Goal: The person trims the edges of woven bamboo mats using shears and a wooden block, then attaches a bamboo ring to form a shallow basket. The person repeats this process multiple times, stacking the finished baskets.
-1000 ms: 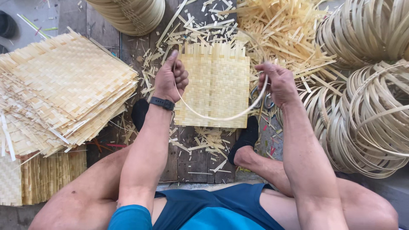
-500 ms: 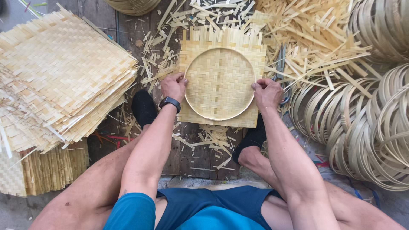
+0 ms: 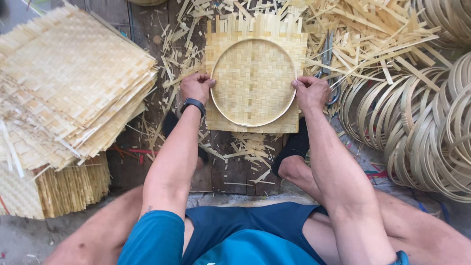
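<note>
Left hand: your left hand point(image 3: 195, 87) is curled into a loose fist at the left edge of the bamboo hoop point(image 3: 253, 82), fingers closed and pinching the hoop down against the woven mat point(image 3: 253, 110); a dark watch point(image 3: 193, 104) sits on that wrist.
Right hand: your right hand point(image 3: 311, 92) mirrors it at the hoop's right edge, fingers folded and gripping the hoop there, thumb side toward the mat.
Hoop: a thin round ring of pale bamboo, lying flat on the square mat and nearly centred on it, touching it all the way round as far as you can see.
Woven mat: a square of plaited bamboo strips with loose ends sticking out along its far edge, lying on the dark wooden floor point(image 3: 230, 172) straight ahead of you, between your two feet in dark socks point(image 3: 290, 149).
Stack on your left: a thick pile of finished woven mats point(image 3: 73, 83), fanned out unevenly, well apart from your left hand.
Coils on your right: many bundled bamboo hoops point(image 3: 422, 127), standing on edge and leaning together, near your right forearm.
Scraps: cut bamboo strips point(image 3: 373, 44) heaped beyond and to the right of the mat, with smaller offcuts strewn around it.
Scissors: a metal pair point(image 3: 327, 64) lies among the strips, just beside your right hand.
</note>
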